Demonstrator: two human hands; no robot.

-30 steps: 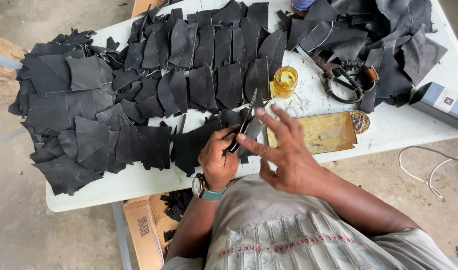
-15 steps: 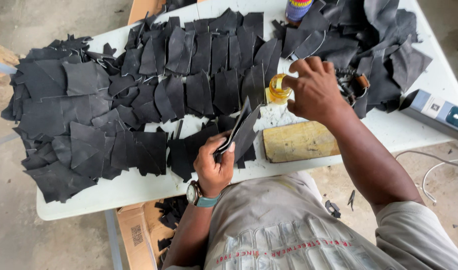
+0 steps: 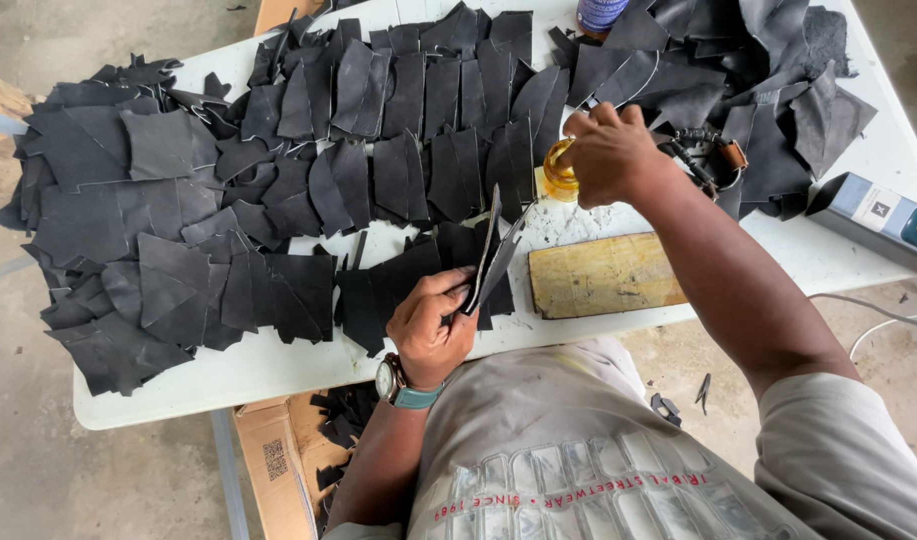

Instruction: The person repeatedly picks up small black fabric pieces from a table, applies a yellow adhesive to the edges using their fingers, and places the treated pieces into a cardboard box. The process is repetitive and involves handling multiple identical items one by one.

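Left hand pinches a curved black leather piece by its lower edge, holding it upright over the white table. Right hand, well beyond that grip, closes its fingers on a small amber glass jar — whether a brush is held, I cannot tell. Just right of the pinch lies a worn yellow wooden block; left of it, rows of flat black leather cut pieces. Judgement: keep the jar level, the leather steady — drips look the main risk.

White table, wooden block, scissors — cardboard box underneath, grey box at the edge
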